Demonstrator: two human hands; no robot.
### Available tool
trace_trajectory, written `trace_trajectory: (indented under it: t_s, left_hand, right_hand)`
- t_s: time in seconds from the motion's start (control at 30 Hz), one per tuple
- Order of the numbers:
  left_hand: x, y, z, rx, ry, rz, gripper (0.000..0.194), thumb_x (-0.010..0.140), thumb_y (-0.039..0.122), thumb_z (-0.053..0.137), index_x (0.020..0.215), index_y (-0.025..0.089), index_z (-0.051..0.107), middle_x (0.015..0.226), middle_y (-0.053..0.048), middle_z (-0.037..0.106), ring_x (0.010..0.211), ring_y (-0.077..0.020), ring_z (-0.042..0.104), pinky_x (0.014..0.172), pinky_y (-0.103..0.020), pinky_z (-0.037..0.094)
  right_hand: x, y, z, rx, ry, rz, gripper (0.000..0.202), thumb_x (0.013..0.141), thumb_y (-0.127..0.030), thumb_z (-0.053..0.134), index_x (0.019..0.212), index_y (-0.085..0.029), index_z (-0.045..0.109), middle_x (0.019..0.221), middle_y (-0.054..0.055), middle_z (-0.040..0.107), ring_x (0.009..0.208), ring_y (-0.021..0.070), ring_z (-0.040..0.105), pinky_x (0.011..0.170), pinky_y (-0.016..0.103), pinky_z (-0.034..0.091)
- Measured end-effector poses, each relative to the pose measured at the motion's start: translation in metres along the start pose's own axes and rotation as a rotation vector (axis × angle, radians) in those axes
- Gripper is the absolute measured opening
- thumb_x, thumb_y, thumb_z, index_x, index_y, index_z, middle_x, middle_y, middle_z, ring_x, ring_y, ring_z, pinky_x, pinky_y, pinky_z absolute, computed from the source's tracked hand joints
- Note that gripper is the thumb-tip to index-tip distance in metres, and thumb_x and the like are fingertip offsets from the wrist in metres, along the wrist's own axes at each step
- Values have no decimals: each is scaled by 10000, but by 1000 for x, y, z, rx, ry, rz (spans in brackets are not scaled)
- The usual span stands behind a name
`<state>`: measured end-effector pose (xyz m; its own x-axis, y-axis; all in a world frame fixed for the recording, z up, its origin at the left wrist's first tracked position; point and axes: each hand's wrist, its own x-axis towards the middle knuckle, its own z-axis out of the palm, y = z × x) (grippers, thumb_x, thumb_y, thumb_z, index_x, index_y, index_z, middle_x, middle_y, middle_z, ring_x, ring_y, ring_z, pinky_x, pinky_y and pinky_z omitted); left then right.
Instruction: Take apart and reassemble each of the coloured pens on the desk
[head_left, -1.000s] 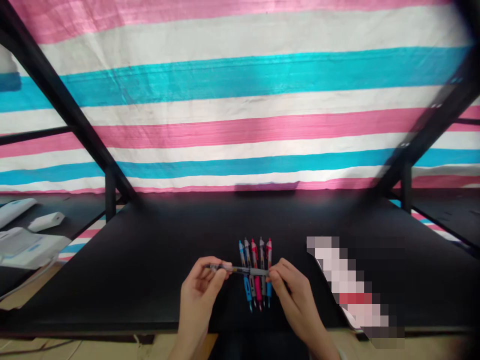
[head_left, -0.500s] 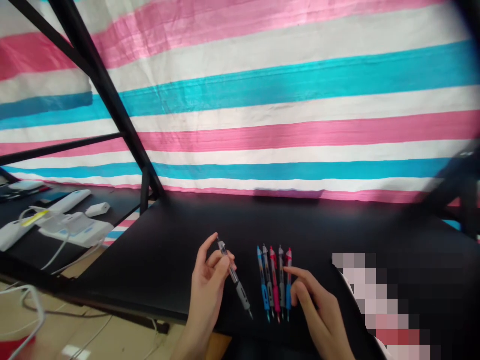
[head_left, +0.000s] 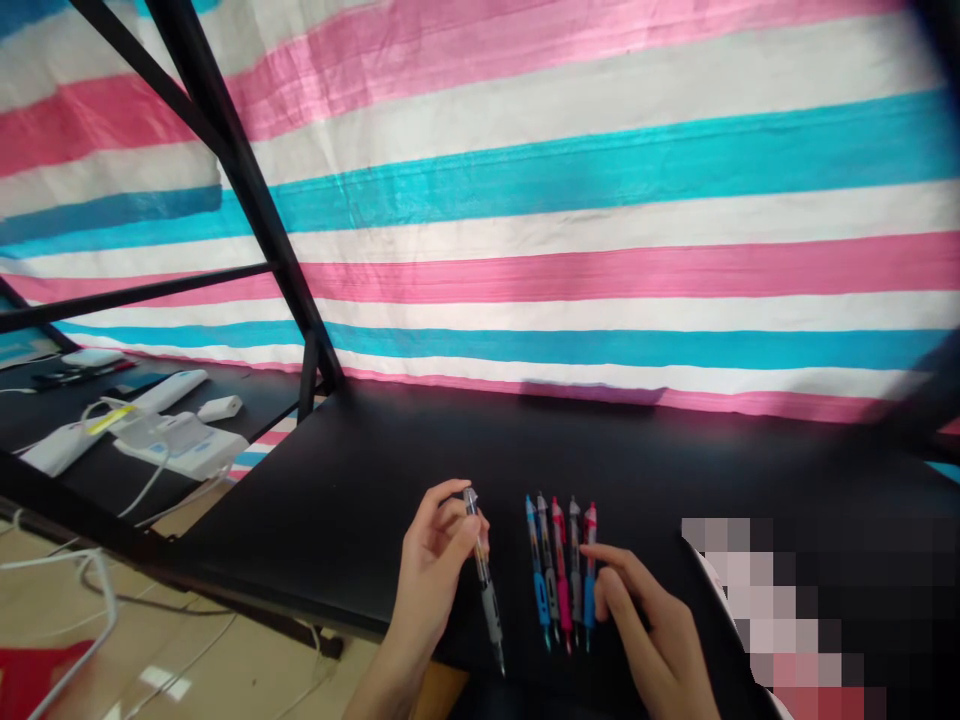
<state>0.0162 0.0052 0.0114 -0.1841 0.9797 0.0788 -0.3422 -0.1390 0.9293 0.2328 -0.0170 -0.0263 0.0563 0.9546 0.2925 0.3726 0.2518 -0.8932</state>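
Left-hand fingers: pinched around a grey-grip pen, with its tip pointing down below them. Right-hand fingers: parted, with index at the rightmost of five pens, side by side on the surface.

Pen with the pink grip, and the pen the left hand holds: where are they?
Pink-grip pen (head_left: pixel 563 592): head view, on its pink grip.
Held pen (head_left: pixel 490 606): head view, on its grey grip.

A pink, white and blue striped sheet hangs behind black frame bars; a side table at left bears a small white block; a red thing shows lower left, partly cut off.
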Motion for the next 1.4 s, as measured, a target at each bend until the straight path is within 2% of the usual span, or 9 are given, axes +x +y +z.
trace_trajectory:
  t_s: [0.13,0.33,0.5,0.7,1.0,1.13,1.23,1.33,1.4]
  left_hand:
    - [4,1,-4,46,5,3,432,810,355,776,1190,228,615,771,2,672,632,-118,579,605,-231,482]
    - [9,3,-10,95,-54,31,340,824,342,762,1113,215,635,749,8,660,620,-125,591,604,-242,477]
    - [15,6,-12,122,-56,26,438,842,311,744,1241,222,586,772,6,669,641,-128,600,621,-245,483]
    - [21,13,-15,151,-77,27,332,821,314,757,1094,202,605,750,-1,670,633,-139,621,603,-249,492]
    - [35,23,-28,277,-89,34,402,813,363,755,1137,190,592,762,-7,687,632,-141,634,620,-257,516]
    - [47,28,-39,485,-102,8,440,832,400,698,1196,183,580,835,-26,685,689,-159,663,659,-288,552]
    - [56,27,-50,656,-112,-2,498,808,419,676,1240,184,597,913,-38,660,707,-180,677,627,-311,565]
    - [63,22,-61,765,-80,20,471,764,396,681,1179,175,653,823,-12,631,664,-185,654,590,-312,549]
    - [66,18,-67,859,-51,49,402,732,357,692,1087,169,698,736,3,624,645,-187,632,626,-322,535]
  right_hand:
    - [0,1,-1,2,8,-13,300,1001,-413,506,1085,-199,699,638,-16,586,522,143,566,465,216,457]
    - [-1,0,-1,13,3,-9,277,993,-410,521,1038,-200,696,641,-13,591,525,141,579,469,206,470]
    - [0,-1,0,21,3,-1,274,991,-417,524,1021,-205,694,632,-16,591,521,138,575,465,198,466]
    - [2,-2,0,14,3,-20,279,989,-406,520,1015,-208,715,638,-10,602,542,143,591,487,203,477]
    - [1,-2,-1,2,11,-4,286,981,-417,531,1004,-201,717,643,-8,605,540,135,590,495,190,482]
    - [1,-4,-1,11,18,-7,298,975,-429,535,982,-192,716,636,-1,606,527,139,583,471,192,475]
    - [1,-5,-2,8,14,-32,294,971,-424,540,968,-189,717,621,-2,602,500,134,568,439,186,458]
    - [2,-6,-2,-1,8,-47,297,967,-422,543,970,-188,726,617,0,603,496,136,577,432,184,460]
    - [3,-7,-2,-5,14,-49,298,962,-423,547,956,-190,731,614,2,605,502,140,588,440,186,469]
